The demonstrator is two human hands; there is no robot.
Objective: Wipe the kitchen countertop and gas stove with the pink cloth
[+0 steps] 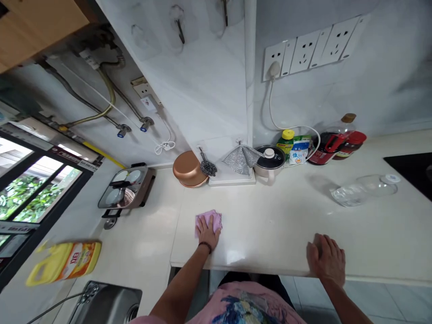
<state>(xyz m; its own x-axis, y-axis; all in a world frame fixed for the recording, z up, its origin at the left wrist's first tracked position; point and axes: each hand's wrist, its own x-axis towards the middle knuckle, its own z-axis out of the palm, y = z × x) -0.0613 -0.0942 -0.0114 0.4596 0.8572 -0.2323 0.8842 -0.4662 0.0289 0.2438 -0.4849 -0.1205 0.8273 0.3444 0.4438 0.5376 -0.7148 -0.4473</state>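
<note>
My left hand (208, 233) presses a folded pink cloth (216, 218) against the white countertop (263, 225), fingers and thumb over it. A dark bracelet is on that wrist. Farther right, my right hand (327, 257) rests at the counter's front edge. Its fingers are loosely curled and close together, and I see nothing held in them. Beyond it, a clear glass bottle (366, 186) with a pale cap lies on its side. Nearest beyond the cloth is a copper-coloured pot (187, 168) by the wall pillar.
A steel scrubber (208, 168) and grey mesh cloth (240, 159) hang from hooks. Behind stand a lidded pot (269, 162), condiment bottles (332, 146) and a plugged-in cable. Left are a pan with dishes (126, 189), a yellow detergent jug (67, 262) and a sink (111, 301). A black hob edge (413, 168) shows right.
</note>
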